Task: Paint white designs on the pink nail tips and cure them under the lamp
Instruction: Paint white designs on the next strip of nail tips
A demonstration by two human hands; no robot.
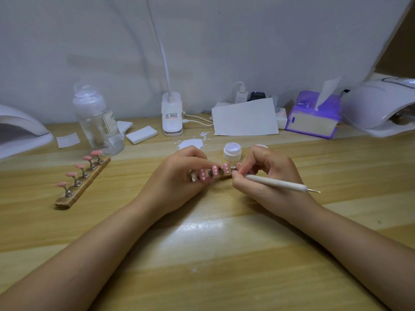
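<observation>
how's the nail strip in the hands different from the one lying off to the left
The held strip has pink tips with white dots; the left strip has plain pink tips. The held strip is gripped by the left hand, with the right hand working at its end with a dotting tool; the left strip lies untouched on the table. The held strip is partly hidden by fingers; the left strip shows all five tips. Both carry pink tips on metal stands.

bare desk (pixel 224 254) near, jar (pixel 232 151) perhaps crowding hands
</observation>
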